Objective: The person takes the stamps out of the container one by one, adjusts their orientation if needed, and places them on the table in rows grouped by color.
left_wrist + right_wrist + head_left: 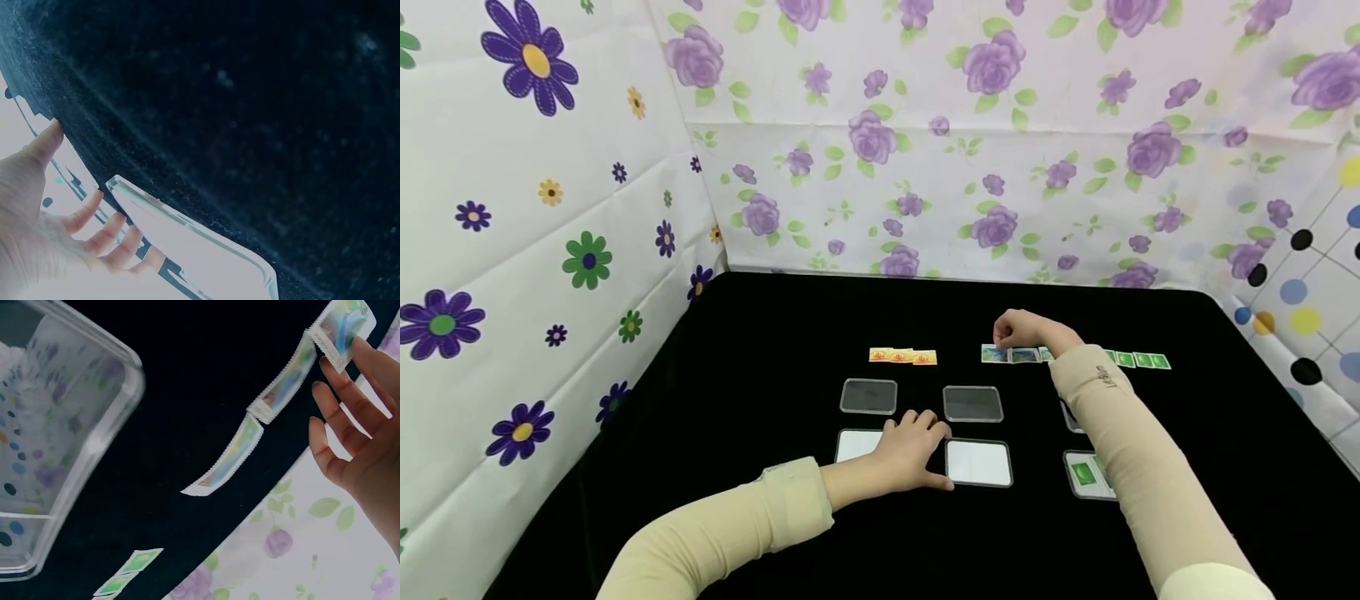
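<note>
My right hand (1017, 328) is over the left end of a row of blue stamps. In the right wrist view, its thumb and a finger pinch the end blue stamp (342, 328), which has perforated edges. Two more blue stamps, a middle one (284, 381) and a lower one (228, 459), trail from it on the cloth. My left hand (910, 454) is spread palm down between two white-backed clear cases, the right one (979, 463) by its fingers and thumb, the left one (855, 444) partly hidden under it. In the left wrist view, the fingers (119, 234) look straight and relaxed.
Black cloth (737, 358) covers the table. Orange stamps (901, 357) lie left of the blue row, green stamps (1142, 360) right. Two transparent covers (868, 396) (973, 404) lie behind the white cases. My right forearm partly hides a case with green stamps (1082, 474) and another cover.
</note>
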Tool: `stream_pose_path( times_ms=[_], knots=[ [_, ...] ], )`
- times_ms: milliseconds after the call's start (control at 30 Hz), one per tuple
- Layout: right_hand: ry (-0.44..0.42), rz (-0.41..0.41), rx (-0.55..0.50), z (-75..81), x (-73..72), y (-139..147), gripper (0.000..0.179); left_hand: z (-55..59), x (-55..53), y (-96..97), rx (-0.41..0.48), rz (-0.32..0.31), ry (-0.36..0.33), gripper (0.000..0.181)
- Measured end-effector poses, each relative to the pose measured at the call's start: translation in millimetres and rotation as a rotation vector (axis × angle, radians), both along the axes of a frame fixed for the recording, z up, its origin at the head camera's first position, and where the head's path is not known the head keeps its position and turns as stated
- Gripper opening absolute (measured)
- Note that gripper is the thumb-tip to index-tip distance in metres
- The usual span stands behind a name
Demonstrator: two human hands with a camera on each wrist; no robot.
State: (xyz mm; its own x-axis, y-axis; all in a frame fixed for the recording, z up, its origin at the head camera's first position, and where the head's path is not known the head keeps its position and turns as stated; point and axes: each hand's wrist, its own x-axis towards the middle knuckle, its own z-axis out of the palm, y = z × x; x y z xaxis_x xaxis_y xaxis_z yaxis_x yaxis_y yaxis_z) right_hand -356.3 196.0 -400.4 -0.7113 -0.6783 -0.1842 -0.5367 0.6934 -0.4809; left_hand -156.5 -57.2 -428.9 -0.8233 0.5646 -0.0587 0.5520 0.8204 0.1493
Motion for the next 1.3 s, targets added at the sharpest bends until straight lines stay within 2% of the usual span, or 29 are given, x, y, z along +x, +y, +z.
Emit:
stream_pose_path(
  times_ms=[333,533,900,1300],
  knots=[
    [0.113,-0.075,-0.023,-11.5,5.5,-6,0.007,-1.1,1.6,-1.0,0.002,0.000,0.008,0.066],
    [0.046,-0.165,-0.010,-16.4,8.5,-11,0.010,-3.6,3.4,-1.3,-0.005,-0.005,0.012,0.067],
    [0.016,-0.280,-0.001,-17.8,3.2,-11,0.009,-3.5,3.1,-1.2,0.010,0.003,0.024,0.068],
    [0.011,-0.279,0.013,-16.8,3.9,-13,0.007,-3.4,1.1,-0.3,-0.005,-0.001,0.038,0.068]
  ],
)
